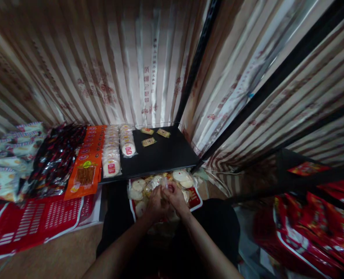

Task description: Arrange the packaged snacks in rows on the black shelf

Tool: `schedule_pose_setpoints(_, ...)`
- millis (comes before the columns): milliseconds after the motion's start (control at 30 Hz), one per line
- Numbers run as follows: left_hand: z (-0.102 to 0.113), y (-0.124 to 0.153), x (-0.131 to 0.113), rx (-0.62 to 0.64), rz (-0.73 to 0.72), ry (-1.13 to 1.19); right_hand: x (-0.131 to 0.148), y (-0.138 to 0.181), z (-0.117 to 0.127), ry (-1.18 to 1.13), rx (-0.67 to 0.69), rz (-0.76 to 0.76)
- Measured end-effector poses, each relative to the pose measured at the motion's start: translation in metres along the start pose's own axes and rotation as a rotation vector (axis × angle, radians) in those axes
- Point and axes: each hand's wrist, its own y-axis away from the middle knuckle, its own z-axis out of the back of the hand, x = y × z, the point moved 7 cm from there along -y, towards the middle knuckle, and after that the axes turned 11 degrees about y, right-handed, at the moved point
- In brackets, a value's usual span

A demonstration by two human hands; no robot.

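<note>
My left hand [157, 202] and my right hand [174, 197] are close together above a red basket [195, 198] between my knees. Fingers of both hands are curled in around something partly clear and shiny, perhaps plastic wrap; its kind is hidden. Under and around the hands, the basket holds round white wrapped cakes [183, 177] and small yellowish packets. Just beyond it, a black shelf [160, 157] carries two rows of round white wrapped cakes [111, 166] and three small yellow packets [148, 142].
Left of the cakes lie orange snack bags [86, 162], dark shiny packets [58, 159] and white packets [3, 178], above a red basket [41, 219]. A dark metal post [196, 64] rises before the striped curtain [143, 77]. Red packets [314, 228] fill a basket at right.
</note>
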Motion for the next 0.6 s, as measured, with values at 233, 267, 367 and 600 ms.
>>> schedule_pose_setpoints(233, 0.052, 0.004, -0.015, -0.220, 0.149, 0.138, 0.033, 0.007, -0.020, -0.084, 0.145, 0.029)
schedule_pose_setpoints(267, 0.060, 0.004, -0.015, -0.211, 0.183, 0.167, 0.034, 0.005, -0.021, -0.068, 0.140, 0.034)
schedule_pose_setpoints(367, 0.081, 0.004, -0.011, -0.149, 0.293, 0.274, 0.034, -0.004, -0.023, 0.014, 0.100, 0.071)
schedule_pose_setpoints(600, 0.117, -0.005, -0.011, 0.016, 0.290, 0.618, 0.041, -0.015, -0.040, 0.239, 0.177, 0.171)
